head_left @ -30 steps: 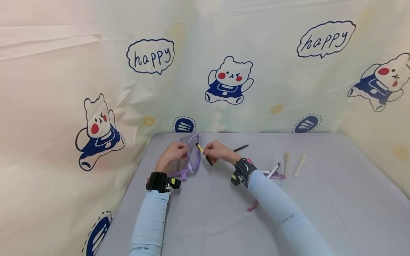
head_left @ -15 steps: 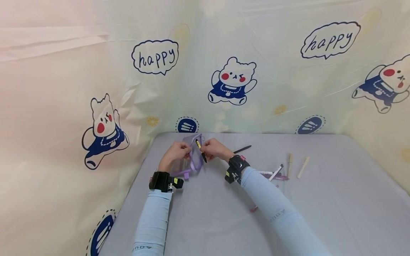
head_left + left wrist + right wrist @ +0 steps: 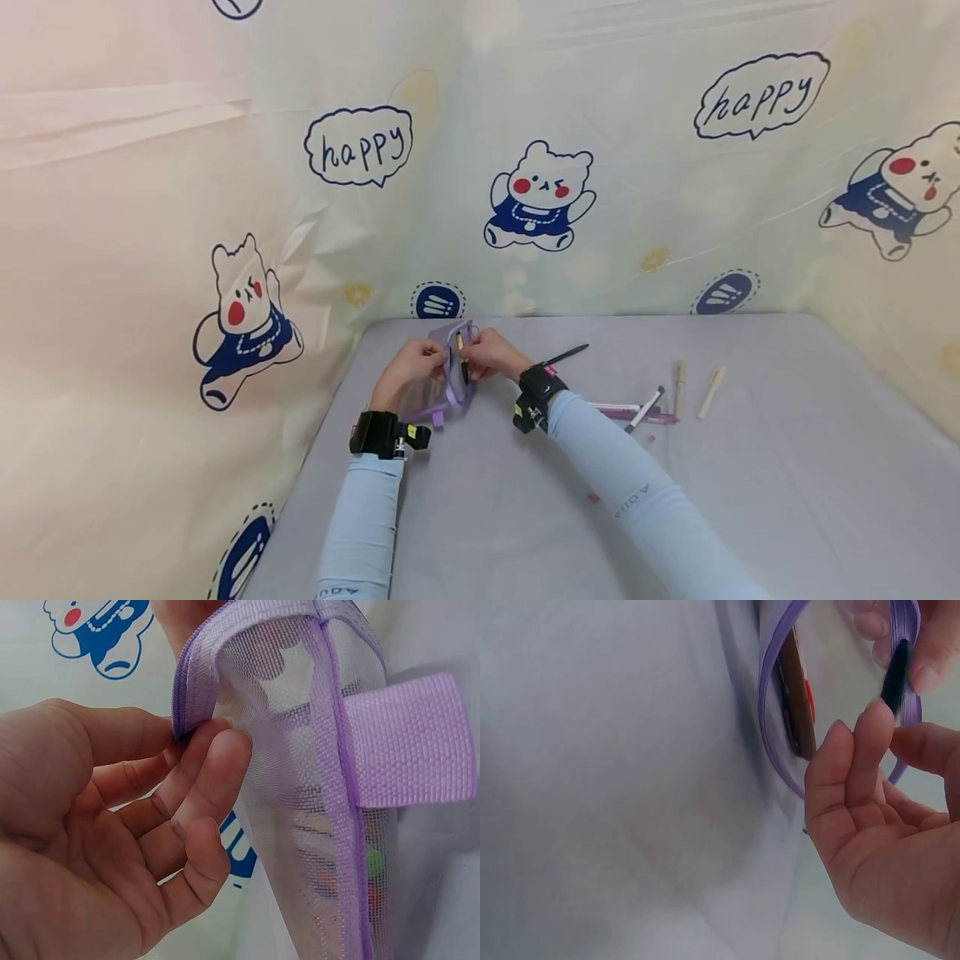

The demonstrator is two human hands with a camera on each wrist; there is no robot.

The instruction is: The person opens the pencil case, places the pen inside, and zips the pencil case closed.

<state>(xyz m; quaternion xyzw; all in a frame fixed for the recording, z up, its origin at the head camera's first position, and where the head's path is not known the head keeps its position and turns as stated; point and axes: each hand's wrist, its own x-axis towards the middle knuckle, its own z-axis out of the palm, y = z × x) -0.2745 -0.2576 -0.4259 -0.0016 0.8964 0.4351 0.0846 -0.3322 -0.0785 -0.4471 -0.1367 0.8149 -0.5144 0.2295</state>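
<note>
A: Edges, room on the worktop?

B: Purple mesh pouch near far-left corner, mouth open. Widest gap between beige pens and right edge.

A: Grip?

B: With left hand, pinching pouch rim at fingertips, other fingers loosely bent. With right hand, pinching yellow-and-black pen at the mouth; cannot tell how far in.

A: Around, in the way?

B: Black pen toward far edge; white marker across purple pen. Blocking rightward from pouch: right hand, then right sleeve
</note>
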